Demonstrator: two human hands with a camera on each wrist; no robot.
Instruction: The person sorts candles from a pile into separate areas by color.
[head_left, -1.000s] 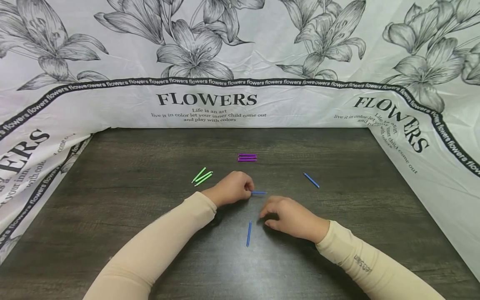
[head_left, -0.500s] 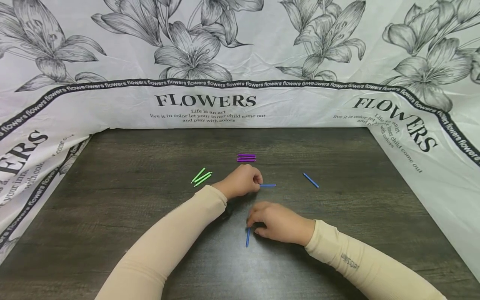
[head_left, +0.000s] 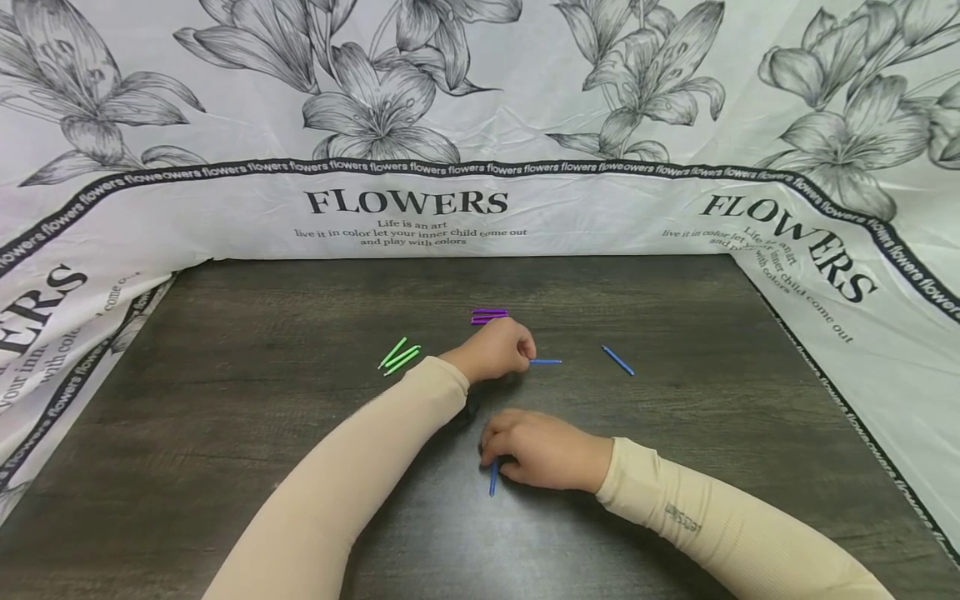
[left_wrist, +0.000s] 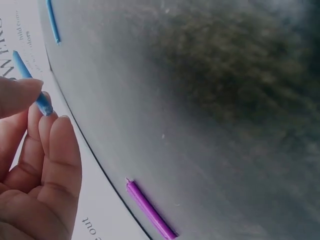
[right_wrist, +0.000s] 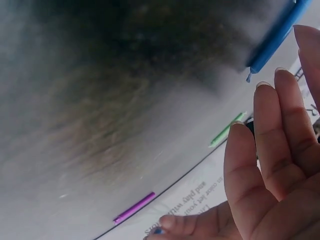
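My left hand (head_left: 497, 347) pinches a slim blue candle (head_left: 546, 362) between thumb and fingertips, near the middle of the table. The left wrist view shows this blue candle (left_wrist: 21, 64) poking out on both sides of the thumb. Lower down, my right hand (head_left: 547, 450) is over the far end of a second blue candle (head_left: 492, 479). In the right wrist view that candle (right_wrist: 280, 37) has its wick end close to the fingertips. The right fingers look loosely extended; the thumb is out of that view.
A third blue candle (head_left: 618, 361) lies to the right. Several purple candles (head_left: 489, 312) lie just beyond my left hand, and a group of green candles (head_left: 401, 360) lies left of it. Flower-printed white cloth (head_left: 405, 225) borders the dark table (head_left: 262, 375).
My left hand has carried its blue candle away from me and to the right. The right hand has moved left and nearer to me, down to the lower blue candle.
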